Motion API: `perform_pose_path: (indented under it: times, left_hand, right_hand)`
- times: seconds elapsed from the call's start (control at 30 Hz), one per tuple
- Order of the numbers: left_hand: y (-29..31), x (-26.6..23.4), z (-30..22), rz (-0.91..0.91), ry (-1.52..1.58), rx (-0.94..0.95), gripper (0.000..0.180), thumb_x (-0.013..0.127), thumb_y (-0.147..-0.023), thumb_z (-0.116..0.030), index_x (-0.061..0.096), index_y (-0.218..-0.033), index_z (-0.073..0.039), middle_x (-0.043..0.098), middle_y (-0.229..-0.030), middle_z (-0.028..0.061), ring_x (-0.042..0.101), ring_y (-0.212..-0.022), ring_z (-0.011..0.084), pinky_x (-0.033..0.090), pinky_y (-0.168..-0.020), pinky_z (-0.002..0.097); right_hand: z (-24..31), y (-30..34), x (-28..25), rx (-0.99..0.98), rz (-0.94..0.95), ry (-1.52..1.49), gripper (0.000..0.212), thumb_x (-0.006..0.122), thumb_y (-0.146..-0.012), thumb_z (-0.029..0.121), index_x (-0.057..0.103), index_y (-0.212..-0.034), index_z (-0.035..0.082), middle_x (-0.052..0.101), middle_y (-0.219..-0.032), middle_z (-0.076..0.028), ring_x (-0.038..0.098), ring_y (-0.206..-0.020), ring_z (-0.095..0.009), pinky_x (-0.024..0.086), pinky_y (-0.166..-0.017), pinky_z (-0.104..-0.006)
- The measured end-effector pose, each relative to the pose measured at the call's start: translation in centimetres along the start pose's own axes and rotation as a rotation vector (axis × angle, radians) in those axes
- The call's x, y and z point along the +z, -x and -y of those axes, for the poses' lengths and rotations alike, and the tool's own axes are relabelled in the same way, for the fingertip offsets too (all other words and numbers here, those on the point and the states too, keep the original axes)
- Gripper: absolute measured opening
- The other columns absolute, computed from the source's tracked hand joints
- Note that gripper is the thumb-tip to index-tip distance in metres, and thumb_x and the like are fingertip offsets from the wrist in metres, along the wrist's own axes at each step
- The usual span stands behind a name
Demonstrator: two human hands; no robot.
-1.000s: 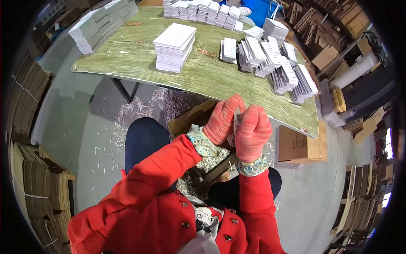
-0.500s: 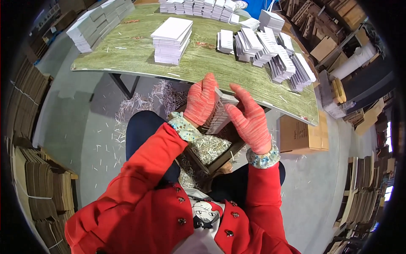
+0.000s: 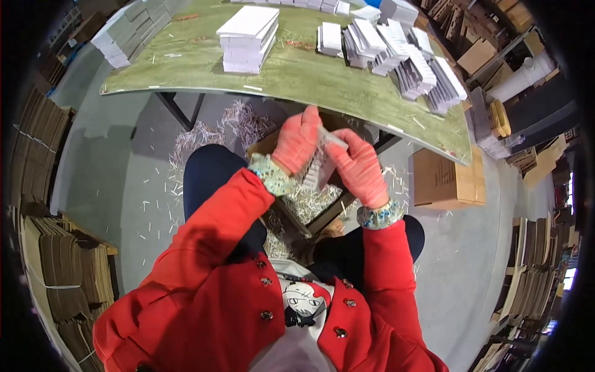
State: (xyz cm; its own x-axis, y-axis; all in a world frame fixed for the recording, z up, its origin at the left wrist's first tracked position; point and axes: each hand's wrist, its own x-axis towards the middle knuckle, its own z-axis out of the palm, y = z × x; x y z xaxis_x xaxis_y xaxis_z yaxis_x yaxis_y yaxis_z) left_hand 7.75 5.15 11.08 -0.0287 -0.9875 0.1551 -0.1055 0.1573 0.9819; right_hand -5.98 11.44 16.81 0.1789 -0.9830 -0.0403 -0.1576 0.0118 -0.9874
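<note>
Two gloved hands work over my lap, in front of the green bench [image 3: 186,68] with its white stacks [image 3: 248,38]. Below them sits an open cardboard box [image 3: 310,214] full of paper shreds. I judge I am squaring a small bundle of pale flat sheets [image 3: 319,166], so the next move needs an even grip. My left hand [image 3: 296,141] presses it from the left; my right hand [image 3: 359,168] closes on the other side. The bundle is blurred, thin, greyish-white.
</note>
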Motion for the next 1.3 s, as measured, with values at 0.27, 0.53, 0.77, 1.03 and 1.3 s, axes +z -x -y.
perform_pose_path:
  times: [0.27,0.53,0.77,1.03,1.3]
  left_hand:
    - [0.1,1.1,1.4,-0.161,-0.086,0.007,0.048,0.042,-0.097,-0.039,0.059,-0.074,-0.001,0.059,-0.064,0.0153,0.058,-0.060,0.0261,0.044,-0.056,0.0397]
    - [1.9,1.0,4.1,0.249,0.864,-0.711,0.045,0.045,-0.096,-0.036,0.060,-0.074,-0.001,0.062,-0.068,0.0084,0.058,-0.059,0.0213,0.043,-0.054,0.0365]
    - [1.2,1.2,4.9,0.044,0.632,-0.660,0.038,0.048,-0.095,-0.035,0.060,-0.075,-0.006,0.061,-0.066,0.0053,0.057,-0.058,0.0191,0.045,-0.054,0.0344]
    - [1.0,1.6,6.5,0.012,0.131,-0.313,0.038,0.050,-0.094,-0.037,0.060,-0.075,-0.006,0.060,-0.064,0.0066,0.057,-0.059,0.0180,0.047,-0.055,0.0333]
    - [2.0,2.0,7.5,0.146,0.667,-0.765,0.049,0.043,-0.096,-0.042,0.061,-0.075,-0.001,0.061,-0.063,0.0107,0.057,-0.060,0.0249,0.045,-0.059,0.0379]
  right_hand:
    - [-4.3,0.1,3.6,-0.480,-0.550,1.015,0.023,0.059,-0.090,0.019,0.059,-0.104,0.001,0.061,-0.075,-0.002,0.056,-0.066,-0.007,0.045,-0.056,-0.0259]
    - [-4.8,-0.1,-0.9,0.078,0.013,-0.313,0.025,0.061,-0.088,0.021,0.060,-0.098,-0.001,0.062,-0.073,-0.006,0.058,-0.066,-0.009,0.046,-0.057,-0.0284]
    - [-6.6,0.3,2.6,-0.133,-0.274,0.573,0.028,0.061,-0.088,0.027,0.061,-0.095,0.000,0.061,-0.070,0.000,0.057,-0.065,-0.008,0.045,-0.057,-0.0268]
    - [-7.8,0.2,1.5,-0.029,-0.210,0.071,0.026,0.061,-0.088,0.024,0.062,-0.094,-0.001,0.062,-0.072,-0.002,0.059,-0.064,-0.011,0.046,-0.057,-0.0258]
    - [-10.2,0.4,1.7,-0.032,-0.227,0.262,0.030,0.062,-0.088,0.031,0.060,-0.090,0.001,0.058,-0.065,0.000,0.057,-0.061,-0.012,0.045,-0.056,-0.0261]
